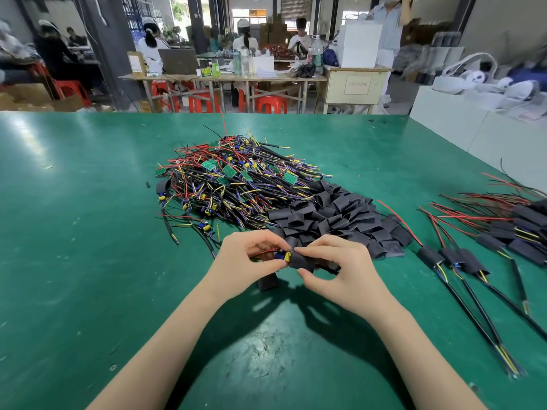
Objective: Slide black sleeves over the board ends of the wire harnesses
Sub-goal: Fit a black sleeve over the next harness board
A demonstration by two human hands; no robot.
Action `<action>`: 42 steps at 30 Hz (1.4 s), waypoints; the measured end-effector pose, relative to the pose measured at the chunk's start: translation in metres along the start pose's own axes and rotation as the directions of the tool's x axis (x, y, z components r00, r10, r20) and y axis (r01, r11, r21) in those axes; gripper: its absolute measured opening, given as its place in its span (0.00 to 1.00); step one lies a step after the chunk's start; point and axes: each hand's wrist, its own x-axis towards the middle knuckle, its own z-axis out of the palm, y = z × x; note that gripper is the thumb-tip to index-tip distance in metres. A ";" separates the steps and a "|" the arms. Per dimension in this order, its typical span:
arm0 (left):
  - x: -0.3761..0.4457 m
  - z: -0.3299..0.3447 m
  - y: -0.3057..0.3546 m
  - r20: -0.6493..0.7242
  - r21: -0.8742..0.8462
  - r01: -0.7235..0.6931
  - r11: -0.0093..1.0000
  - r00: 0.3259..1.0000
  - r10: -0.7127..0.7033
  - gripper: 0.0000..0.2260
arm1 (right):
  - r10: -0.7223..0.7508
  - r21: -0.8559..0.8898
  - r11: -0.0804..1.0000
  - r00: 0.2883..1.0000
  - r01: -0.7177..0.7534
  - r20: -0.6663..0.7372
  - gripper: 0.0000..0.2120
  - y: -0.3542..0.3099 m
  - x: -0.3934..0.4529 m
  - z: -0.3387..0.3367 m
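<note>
Wide green worktable [88, 232], tangled heap of unsleeved wire harnesses [225, 184] beyond, loose black sleeves [334, 217] piled just right of it. Closer in, left hand [245, 261] pinched on a harness board end [282, 257], right hand [340, 270] pinched on one black sleeve [299, 260]. Sleeve axis lying left-right, mouth touching the board tip. Looks like barely started; needs a straight leftward push.

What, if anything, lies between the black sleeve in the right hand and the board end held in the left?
Nothing visible: the black sleeve in the right hand already meets the board end pinched by the left hand.
</note>
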 end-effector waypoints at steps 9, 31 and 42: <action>0.001 -0.010 0.004 0.069 -0.203 0.142 0.969 0.989 -0.131 0.12 | -0.003 0.028 1.000 0.997 0.005 -0.076 0.15 0.000 0.001 0.000; 0.002 -0.006 0.002 -0.006 -0.230 0.225 0.947 0.972 -0.233 0.14 | 0.024 -0.076 0.997 1.000 -0.024 0.003 0.18 0.008 0.000 0.005; 0.002 -0.005 0.002 -0.039 -0.305 0.285 0.909 0.950 -0.311 0.14 | -0.082 -0.225 0.971 0.997 0.082 0.009 0.21 0.009 -0.002 0.015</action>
